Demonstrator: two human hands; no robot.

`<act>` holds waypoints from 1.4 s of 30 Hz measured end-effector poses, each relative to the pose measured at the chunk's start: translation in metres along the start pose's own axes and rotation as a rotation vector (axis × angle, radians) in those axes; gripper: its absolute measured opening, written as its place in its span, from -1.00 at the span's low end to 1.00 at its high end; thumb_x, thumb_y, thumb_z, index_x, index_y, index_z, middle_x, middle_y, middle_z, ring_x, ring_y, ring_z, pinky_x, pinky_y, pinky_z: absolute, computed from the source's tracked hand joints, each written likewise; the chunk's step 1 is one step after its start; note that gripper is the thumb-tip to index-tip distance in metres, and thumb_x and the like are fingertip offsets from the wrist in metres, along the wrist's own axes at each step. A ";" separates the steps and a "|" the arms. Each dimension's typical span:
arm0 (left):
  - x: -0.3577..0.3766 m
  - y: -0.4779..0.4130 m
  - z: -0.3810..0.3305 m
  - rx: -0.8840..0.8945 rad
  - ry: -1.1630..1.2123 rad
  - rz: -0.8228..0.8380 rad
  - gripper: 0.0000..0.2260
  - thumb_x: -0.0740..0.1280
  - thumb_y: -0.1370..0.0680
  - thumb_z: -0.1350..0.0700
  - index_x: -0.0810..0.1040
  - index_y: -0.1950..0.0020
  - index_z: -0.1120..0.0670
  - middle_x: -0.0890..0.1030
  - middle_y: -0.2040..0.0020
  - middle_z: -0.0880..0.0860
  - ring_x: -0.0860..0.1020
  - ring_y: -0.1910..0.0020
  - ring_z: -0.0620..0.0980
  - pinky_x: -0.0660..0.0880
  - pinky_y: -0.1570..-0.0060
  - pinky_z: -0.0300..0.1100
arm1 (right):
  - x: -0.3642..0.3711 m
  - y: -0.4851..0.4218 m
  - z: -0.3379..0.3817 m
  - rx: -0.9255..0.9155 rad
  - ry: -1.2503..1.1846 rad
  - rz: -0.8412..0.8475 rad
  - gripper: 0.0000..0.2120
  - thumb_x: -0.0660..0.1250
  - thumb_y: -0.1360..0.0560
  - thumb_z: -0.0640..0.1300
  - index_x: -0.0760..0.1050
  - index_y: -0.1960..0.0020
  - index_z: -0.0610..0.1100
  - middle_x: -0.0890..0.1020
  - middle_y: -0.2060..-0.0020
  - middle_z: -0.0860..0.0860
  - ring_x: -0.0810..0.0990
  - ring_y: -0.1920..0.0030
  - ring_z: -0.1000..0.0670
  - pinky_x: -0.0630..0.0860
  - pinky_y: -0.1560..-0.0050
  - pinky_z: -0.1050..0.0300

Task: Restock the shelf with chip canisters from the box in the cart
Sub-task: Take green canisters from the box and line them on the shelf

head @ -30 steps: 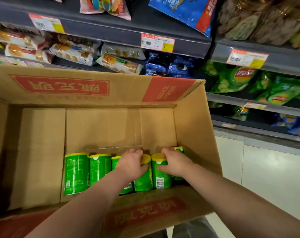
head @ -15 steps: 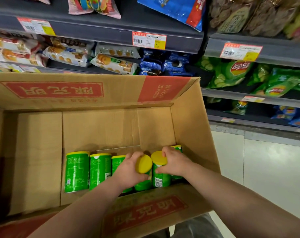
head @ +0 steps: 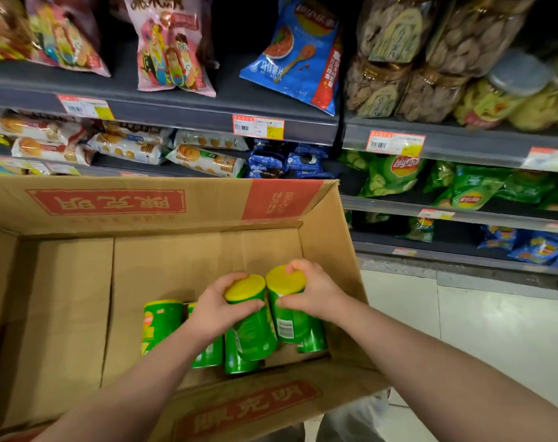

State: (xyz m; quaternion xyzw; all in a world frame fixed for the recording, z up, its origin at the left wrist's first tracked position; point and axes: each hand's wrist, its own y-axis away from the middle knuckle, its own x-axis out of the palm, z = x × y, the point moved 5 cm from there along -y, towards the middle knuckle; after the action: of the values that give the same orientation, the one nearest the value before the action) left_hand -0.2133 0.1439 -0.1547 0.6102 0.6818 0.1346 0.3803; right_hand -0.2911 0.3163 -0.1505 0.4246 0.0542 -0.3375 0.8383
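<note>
Green, yellow-lidded left chip canister [head: 252, 333] and right chip canister [head: 292, 323] tilt raised, touching, toward 5 o'clock in the open cardboard box [head: 175, 256]. Beneath, perhaps four more canisters [head: 158, 323] lie along its 6 o'clock wall.

Box [head: 64, 314] in front of shelves [head: 191, 119]. Loose canisters [head: 159, 323] in box's right half. Above them, side by side: left canister [head: 252, 327] in left hand [head: 217, 311], right canister [head: 290, 317] in right hand [head: 316, 298].

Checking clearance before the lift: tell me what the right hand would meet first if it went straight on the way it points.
Likely the other canister, gripped by the left hand: the right hand, holding its own canister, points left at it. Depth unclear.
</note>
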 end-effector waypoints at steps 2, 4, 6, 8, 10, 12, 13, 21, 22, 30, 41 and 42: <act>-0.002 0.004 -0.020 0.017 0.091 -0.048 -0.47 0.54 -0.38 0.17 0.41 -0.28 0.02 0.53 0.02 -0.04 0.50 0.11 -0.13 0.43 0.26 -0.46 | -0.020 0.009 0.012 -0.039 -0.034 -0.043 -0.53 0.49 -0.36 -0.08 0.38 -0.19 0.06 0.32 -0.11 0.01 0.39 -0.14 -0.01 0.31 0.01 0.21; 0.003 0.010 -0.042 0.029 0.192 -0.068 -0.50 0.49 -0.43 0.20 0.35 -0.27 0.01 0.51 0.09 -0.07 0.51 0.15 -0.12 0.47 0.28 -0.35 | -0.040 0.022 0.019 -0.069 -0.080 -0.092 -0.56 0.50 -0.35 -0.06 0.37 -0.13 0.12 0.38 -0.14 0.00 0.41 -0.13 0.00 0.35 0.00 0.19; 0.013 0.016 -0.061 0.033 0.307 -0.073 -0.46 0.51 -0.41 0.19 0.33 -0.28 0.03 0.55 0.09 -0.03 0.54 0.17 -0.09 0.48 0.27 -0.26 | -0.062 0.038 0.018 -0.092 -0.130 -0.149 -0.56 0.51 -0.34 -0.07 0.37 -0.09 0.14 0.45 -0.17 -0.03 0.46 -0.16 -0.03 0.40 -0.03 0.17; 0.028 0.025 -0.084 0.056 0.385 -0.071 -0.37 0.56 -0.30 0.09 0.34 -0.28 0.04 0.58 0.06 0.00 0.57 0.17 -0.07 0.46 0.28 -0.23 | -0.084 0.058 0.014 -0.095 -0.175 -0.194 -0.52 0.51 -0.35 -0.09 0.37 -0.18 0.08 0.50 -0.15 -0.04 0.51 -0.14 -0.03 0.44 -0.03 0.16; 0.046 0.035 -0.107 0.082 0.418 -0.073 -0.37 0.55 -0.24 -0.02 0.38 -0.23 0.03 0.59 0.02 0.03 0.58 0.13 -0.05 0.48 0.22 -0.18 | -0.107 0.079 0.006 -0.088 -0.227 -0.228 -0.43 0.50 -0.37 -0.10 0.35 -0.30 -0.01 0.52 -0.11 -0.02 0.53 -0.09 -0.01 0.48 -0.04 0.16; 0.066 0.046 -0.130 0.084 0.435 -0.060 -0.32 0.52 -0.14 -0.10 0.42 -0.20 0.04 0.61 -0.03 0.07 0.59 0.03 0.03 0.53 0.03 -0.09 | -0.131 0.102 -0.004 -0.078 -0.266 -0.269 -0.40 0.49 -0.38 -0.08 0.31 -0.33 0.00 0.52 -0.11 -0.01 0.54 -0.10 -0.01 0.48 -0.05 0.15; 0.077 0.054 -0.143 0.096 0.437 -0.048 -0.29 0.50 -0.11 -0.12 0.42 -0.20 0.06 0.61 -0.04 0.09 0.60 -0.01 0.06 0.53 -0.06 -0.04 | -0.143 0.113 -0.011 -0.075 -0.281 -0.292 -0.40 0.49 -0.38 -0.08 0.31 -0.34 0.01 0.52 -0.12 -0.01 0.54 -0.10 -0.01 0.48 -0.06 0.15; 0.170 0.107 -0.231 0.224 0.465 0.034 -0.52 0.51 -0.30 -0.02 0.48 -0.14 0.08 0.64 -0.01 0.11 0.63 0.05 0.05 0.55 0.06 -0.08 | -0.232 0.199 -0.067 -0.145 -0.363 -0.427 -0.37 0.50 -0.37 -0.08 0.32 -0.36 -0.01 0.52 -0.17 -0.03 0.54 -0.13 -0.01 0.50 -0.16 0.09; 0.182 0.113 -0.240 0.238 0.464 0.042 -0.49 0.48 -0.26 -0.05 0.48 -0.14 0.08 0.65 -0.01 0.11 0.64 0.04 0.06 0.56 0.03 -0.05 | -0.241 0.210 -0.074 -0.152 -0.376 -0.439 -0.37 0.50 -0.37 -0.08 0.32 -0.36 0.00 0.52 -0.16 -0.02 0.55 -0.12 -0.01 0.51 -0.17 0.07; 0.259 0.152 -0.292 0.299 0.510 0.100 -0.59 0.46 -0.44 0.01 0.48 -0.23 0.10 0.66 -0.04 0.13 0.64 0.00 0.12 0.55 -0.09 0.09 | -0.302 0.283 -0.121 -0.210 -0.405 -0.513 -0.39 0.50 -0.36 0.01 0.31 -0.32 0.06 0.53 -0.16 -0.03 0.58 -0.10 -0.03 0.53 -0.16 -0.01; 0.263 0.175 -0.366 0.455 0.556 0.107 -0.69 0.37 -0.51 0.00 0.49 -0.20 0.06 0.67 -0.01 0.14 0.65 0.05 0.14 0.58 0.08 0.04 | -0.357 0.322 -0.099 -0.345 -0.421 -0.586 -0.41 0.46 -0.41 0.03 0.29 -0.35 0.02 0.53 -0.13 -0.01 0.59 -0.03 0.00 0.57 0.03 0.10; 0.262 0.175 -0.374 0.477 0.570 0.110 -0.74 0.35 -0.52 0.01 0.50 -0.17 0.07 0.67 0.03 0.13 0.66 0.09 0.11 0.57 0.16 -0.03 | -0.363 0.325 -0.094 -0.356 -0.415 -0.599 -0.42 0.46 -0.42 0.03 0.30 -0.35 0.01 0.53 -0.10 0.01 0.58 -0.01 0.02 0.55 0.09 0.16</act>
State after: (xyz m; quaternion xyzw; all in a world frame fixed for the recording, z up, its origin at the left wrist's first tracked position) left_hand -0.3320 0.5322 0.1187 0.6553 0.7388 0.1567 0.0145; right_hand -0.3523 0.7091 0.1465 0.1610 0.0627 -0.6309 0.7564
